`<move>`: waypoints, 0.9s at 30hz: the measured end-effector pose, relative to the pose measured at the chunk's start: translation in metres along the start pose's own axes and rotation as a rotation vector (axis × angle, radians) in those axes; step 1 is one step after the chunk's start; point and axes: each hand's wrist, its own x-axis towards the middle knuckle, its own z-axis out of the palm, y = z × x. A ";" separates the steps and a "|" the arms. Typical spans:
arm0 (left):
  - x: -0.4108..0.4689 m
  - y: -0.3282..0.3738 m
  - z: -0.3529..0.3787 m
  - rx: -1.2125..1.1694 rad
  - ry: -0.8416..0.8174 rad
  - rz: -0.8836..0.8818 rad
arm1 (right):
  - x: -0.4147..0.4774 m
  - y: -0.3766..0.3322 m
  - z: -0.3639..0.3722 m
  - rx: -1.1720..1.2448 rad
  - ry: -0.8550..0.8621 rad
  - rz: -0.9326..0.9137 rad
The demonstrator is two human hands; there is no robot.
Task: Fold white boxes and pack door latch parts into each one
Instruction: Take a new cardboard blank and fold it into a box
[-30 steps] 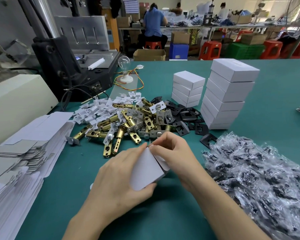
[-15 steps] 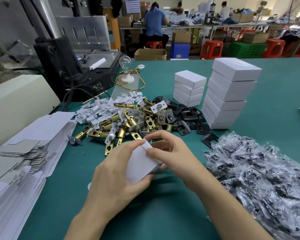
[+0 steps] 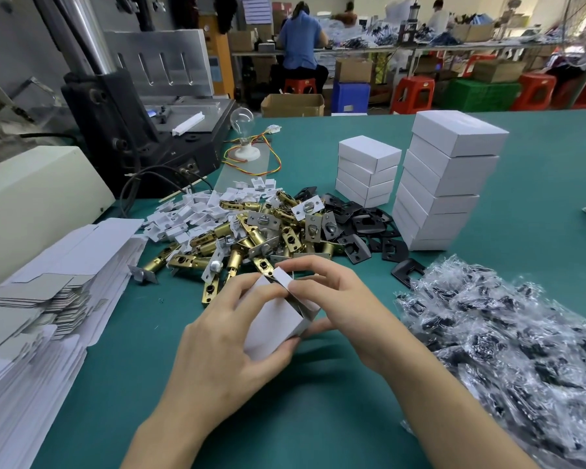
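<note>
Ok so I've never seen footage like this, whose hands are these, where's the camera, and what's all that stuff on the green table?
No robot here: a person wears a camera on the head, so the one view looks forward and down at their own hands. The left hand grips a part-folded white box, and the right hand pinches a flap at its open end. On the green table lie a pile of brass latch parts, black plates, flat box blanks at the left, clear bags of dark parts at the right, and two stacks of closed white boxes behind.
</note>
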 end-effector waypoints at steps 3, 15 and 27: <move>0.000 0.001 -0.001 0.000 0.038 0.013 | -0.001 -0.001 0.000 0.002 -0.013 -0.007; -0.003 0.003 -0.002 -0.042 0.094 0.028 | -0.001 -0.001 0.002 -0.079 -0.019 -0.058; -0.005 0.008 -0.003 -0.064 0.002 -0.032 | 0.001 0.012 0.018 -0.060 0.076 -0.076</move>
